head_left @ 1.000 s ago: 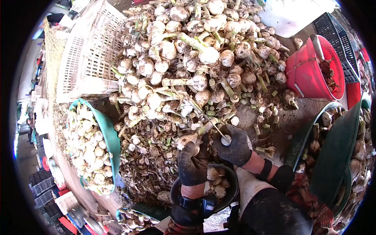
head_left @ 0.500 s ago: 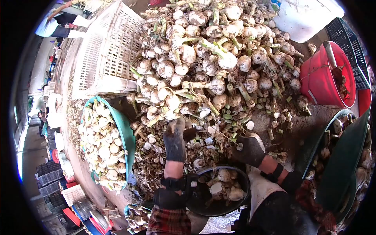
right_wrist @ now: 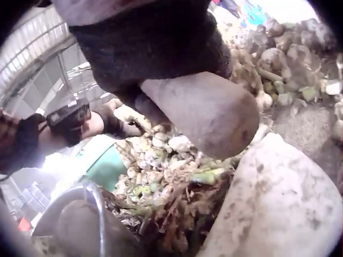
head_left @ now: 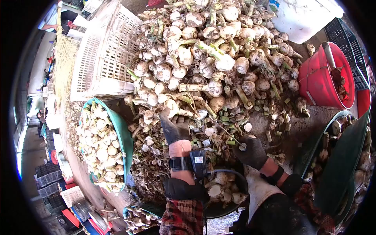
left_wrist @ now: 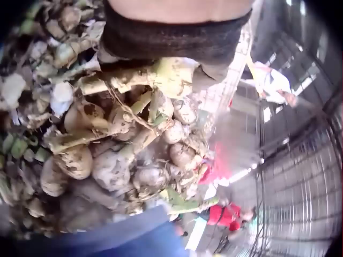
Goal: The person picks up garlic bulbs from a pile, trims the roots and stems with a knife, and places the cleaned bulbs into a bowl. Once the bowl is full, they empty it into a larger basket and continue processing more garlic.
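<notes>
My left hand [head_left: 175,128], in a dark, dirty glove, reaches to the near edge of the garlic pile [head_left: 211,66]. Its thumb and fingers grip a pale garlic bulb [head_left: 171,107]; in the left wrist view this bulb [left_wrist: 174,77] sits against the glove, its thick stem pointing left. My gloved right hand [head_left: 250,152] holds a thin knife-like tool [head_left: 231,135] with a round pale end, pointing up and left over the trimmings. Below the hands, a dark bucket [head_left: 246,184] contains several trimmed garlic bulbs [head_left: 221,188]. Curled right-hand fingers are mostly hidden in the right wrist view.
Left of the pile stand a white plastic crate [head_left: 92,58] and a green tub [head_left: 127,141] full of bulbs. A red bucket [head_left: 313,84] is at the right, beyond a green container [head_left: 337,164]. Leaf and stem scraps [head_left: 152,172] cover the ground before me.
A second ago both hands were together, the left holding a stemmed garlic bulb against the tool. The left hand has since moved forward to another bulb; the right has stayed low at the right.
</notes>
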`<state>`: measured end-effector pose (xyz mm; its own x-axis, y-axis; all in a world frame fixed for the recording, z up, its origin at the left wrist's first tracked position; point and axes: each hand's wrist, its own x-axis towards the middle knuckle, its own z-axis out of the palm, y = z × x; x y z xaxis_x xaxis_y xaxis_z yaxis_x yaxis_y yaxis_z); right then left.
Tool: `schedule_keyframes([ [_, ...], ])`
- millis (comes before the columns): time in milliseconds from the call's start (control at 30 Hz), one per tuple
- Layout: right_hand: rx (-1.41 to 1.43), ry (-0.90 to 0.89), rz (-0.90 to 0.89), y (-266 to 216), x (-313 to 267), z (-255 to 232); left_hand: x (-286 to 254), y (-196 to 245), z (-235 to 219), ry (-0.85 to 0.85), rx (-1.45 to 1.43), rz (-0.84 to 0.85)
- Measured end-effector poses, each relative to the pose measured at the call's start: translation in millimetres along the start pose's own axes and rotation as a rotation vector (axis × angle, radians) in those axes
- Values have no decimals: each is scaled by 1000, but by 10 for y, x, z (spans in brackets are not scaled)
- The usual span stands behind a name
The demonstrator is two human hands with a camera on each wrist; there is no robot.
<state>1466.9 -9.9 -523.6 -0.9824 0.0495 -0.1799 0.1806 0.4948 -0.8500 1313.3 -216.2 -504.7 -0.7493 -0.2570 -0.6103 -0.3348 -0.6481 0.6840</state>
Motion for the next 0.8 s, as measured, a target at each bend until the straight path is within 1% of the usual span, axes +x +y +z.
schedule_keyframes([
  [67,-18,2,-24,-52,27,-62,-131,-11,-168,-170,295,218],
  [100,-40,3,-46,-85,35,-101,-173,13,-234,-268,139,96],
  [133,-40,6,-41,-136,43,-136,-216,-78,-412,-260,240,255],
  [167,-70,-4,-120,-214,57,-170,-241,-179,-564,-249,337,412],
  [200,-104,-15,-200,-297,75,-214,-353,-144,-471,-377,600,572],
  [233,-110,-14,-193,-399,88,-261,-495,-87,-384,-505,863,729],
  [267,-182,-56,-228,-517,106,-307,-655,-62,-334,-530,894,600],
  [300,-255,-98,-263,-621,124,-346,-749,-62,-373,-547,1043,641],
  [333,-263,-137,-302,-697,140,-377,-842,-63,-412,-564,1189,688],
  [367,-268,-136,-296,-739,138,-372,-959,-41,-326,-611,1183,708],
  [433,-338,-147,-265,-782,129,-359,-842,-100,-810,-684,1423,657],
  [500,-324,-161,-274,-743,116,-351,-904,-55,-808,-832,1685,804],
  [567,-419,-209,-310,-703,105,-348,-985,-37,-769,-751,1383,641],
  [600,-419,-210,-306,-676,107,-336,-971,-59,-818,-782,1344,583],
  [667,-392,-130,-340,-600,131,-305,-925,-117,-941,-836,1263,471],
  [700,-392,-131,-338,-527,137,-280,-902,-144,-999,-862,1222,416],
  [733,-367,-112,-373,-428,131,-241,-894,-161,-1054,-884,1181,359],
  [767,-344,-94,-414,-337,136,-207,-984,-115,-811,-834,1085,309],
  [800,-343,-95,-415,-256,140,-167,-1073,-69,-566,-784,985,264],
])
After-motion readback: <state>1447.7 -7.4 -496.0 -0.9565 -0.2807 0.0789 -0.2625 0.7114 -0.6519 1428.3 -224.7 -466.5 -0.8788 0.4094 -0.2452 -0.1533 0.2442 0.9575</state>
